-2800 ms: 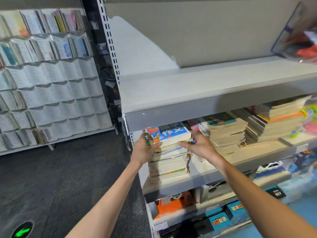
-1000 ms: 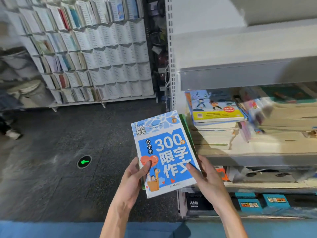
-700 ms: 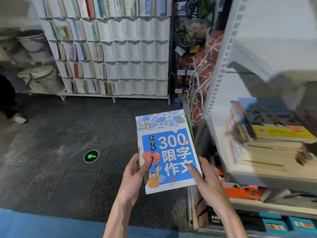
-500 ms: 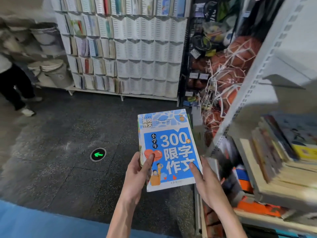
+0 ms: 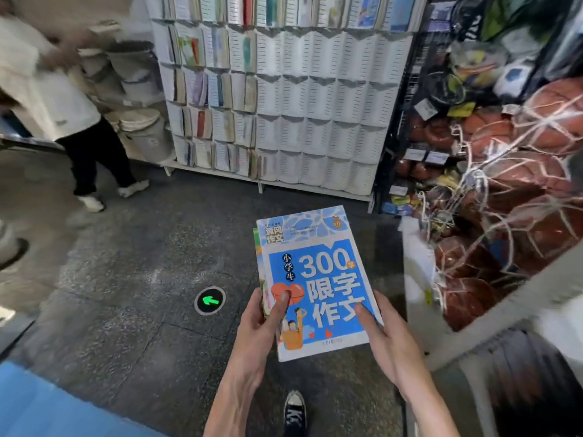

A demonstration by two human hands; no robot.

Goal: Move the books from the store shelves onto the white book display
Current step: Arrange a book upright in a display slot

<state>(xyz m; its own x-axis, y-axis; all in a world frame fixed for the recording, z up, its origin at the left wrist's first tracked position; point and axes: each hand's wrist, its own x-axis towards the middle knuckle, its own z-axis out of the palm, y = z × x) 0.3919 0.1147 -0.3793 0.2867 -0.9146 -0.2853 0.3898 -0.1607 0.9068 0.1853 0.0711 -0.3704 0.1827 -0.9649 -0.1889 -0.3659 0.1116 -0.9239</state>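
Observation:
A small stack of books (image 5: 318, 272), topped by a blue one with "300" on its cover, is held in front of me at waist height. My left hand (image 5: 263, 326) grips the stack's lower left edge, thumb on the cover. My right hand (image 5: 383, 332) grips the lower right corner, thumb on the cover. The white book display (image 5: 315, 121) stands straight ahead across the floor. Its left pockets hold books and many right pockets look bare.
A person (image 5: 60, 99) in a white top and black trousers stands at the left by stacked grey buckets (image 5: 138, 89). Netted basketballs (image 5: 517, 190) hang on a rack at the right. A green arrow marker (image 5: 209, 300) glows on the dark floor.
I took the stack off the store shelf with both hands and turned left. The shelf has left the view and the white display and the person have come into view.

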